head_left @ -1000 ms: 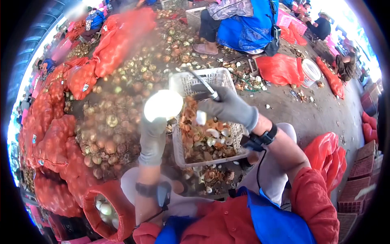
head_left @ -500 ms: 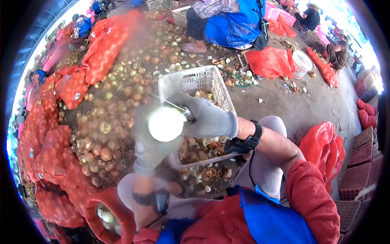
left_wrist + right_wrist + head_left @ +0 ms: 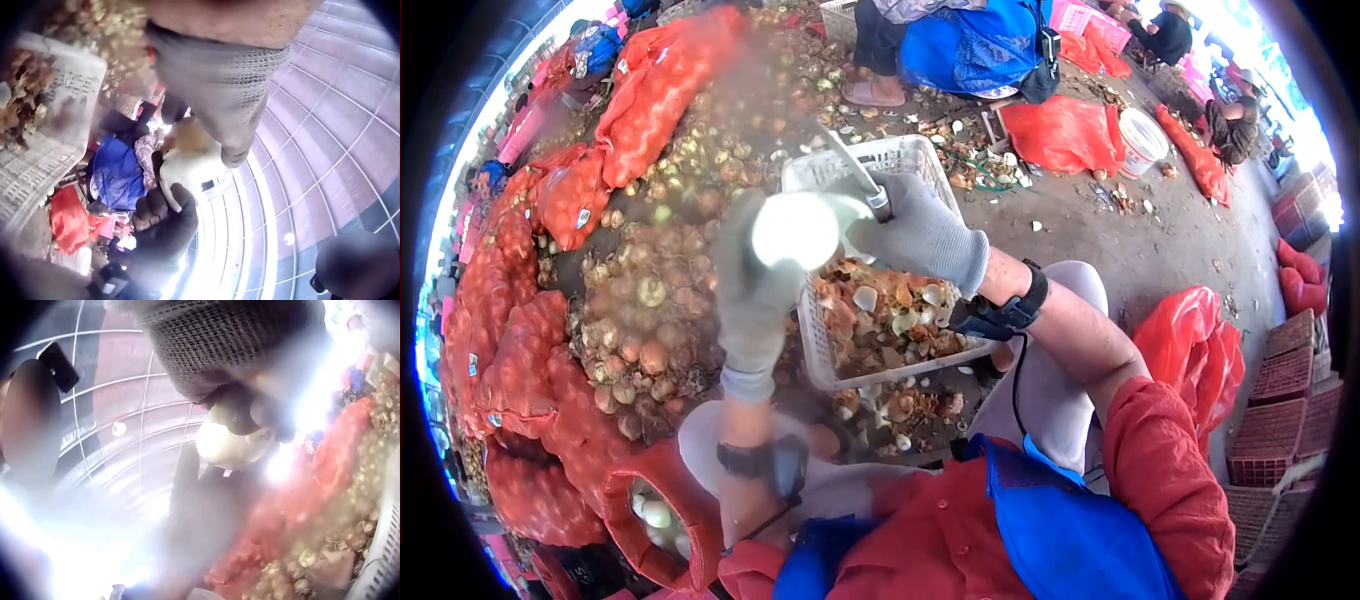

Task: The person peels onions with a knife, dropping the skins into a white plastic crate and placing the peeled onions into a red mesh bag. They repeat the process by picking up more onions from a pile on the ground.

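Note:
In the head view a glaring white, peeled-looking onion (image 3: 795,231) is gripped by my gloved left hand (image 3: 752,275). My gloved right hand (image 3: 922,232) curls round the handle of a knife (image 3: 852,163), its blade pointing up and left, while its near fingers touch the onion's right side. From the left wrist, the pale onion (image 3: 192,167) lies between the left glove (image 3: 215,87) and the right one (image 3: 165,234). The right wrist view has the onion (image 3: 228,445) under the right glove (image 3: 234,356). Below the hands stands a white crate (image 3: 830,383) holding skins and peelings.
Loose onions (image 3: 645,290) cover the ground at left, beside full red net bags (image 3: 520,375). An open red bag (image 3: 625,500) with white onions stands at lower left. A white bucket (image 3: 1142,142), red sacks and stacked crates (image 3: 1275,430) are at right; another person sits ahead.
The right hand has moved up to the onion, and the knife blade now points upward, off the onion. The onion has shifted slightly up and left since half a second ago.

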`<control>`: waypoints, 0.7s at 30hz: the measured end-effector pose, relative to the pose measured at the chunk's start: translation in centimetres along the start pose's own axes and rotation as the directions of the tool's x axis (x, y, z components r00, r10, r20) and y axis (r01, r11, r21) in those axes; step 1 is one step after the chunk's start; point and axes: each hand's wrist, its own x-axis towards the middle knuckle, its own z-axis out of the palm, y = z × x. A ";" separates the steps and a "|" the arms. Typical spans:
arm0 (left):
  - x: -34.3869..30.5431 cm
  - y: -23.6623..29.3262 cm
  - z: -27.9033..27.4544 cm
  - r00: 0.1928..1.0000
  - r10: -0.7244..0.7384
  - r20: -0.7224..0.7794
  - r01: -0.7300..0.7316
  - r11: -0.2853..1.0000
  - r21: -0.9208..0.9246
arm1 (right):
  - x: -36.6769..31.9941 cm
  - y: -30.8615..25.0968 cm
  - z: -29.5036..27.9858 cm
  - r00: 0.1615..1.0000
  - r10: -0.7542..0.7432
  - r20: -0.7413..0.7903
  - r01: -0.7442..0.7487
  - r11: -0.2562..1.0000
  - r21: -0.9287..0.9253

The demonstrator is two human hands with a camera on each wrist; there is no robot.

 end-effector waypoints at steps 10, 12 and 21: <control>-0.2 -0.6 -0.1 0.979 -0.191 -0.071 0.187 0.980 -0.069 | -0.6 -0.4 -2.2 0.983 -0.022 0.182 -0.022 0.971 0.237; -0.8 0.3 0.6 0.977 -0.211 0.040 0.199 0.817 -0.541 | -0.8 -0.7 -2.5 0.976 0.034 0.216 -0.104 0.941 0.321; 0.3 0.3 0.5 0.985 0.118 -0.126 -0.102 0.986 0.131 | 0.8 4.9 -6.5 0.856 -0.378 0.354 -0.192 0.403 0.895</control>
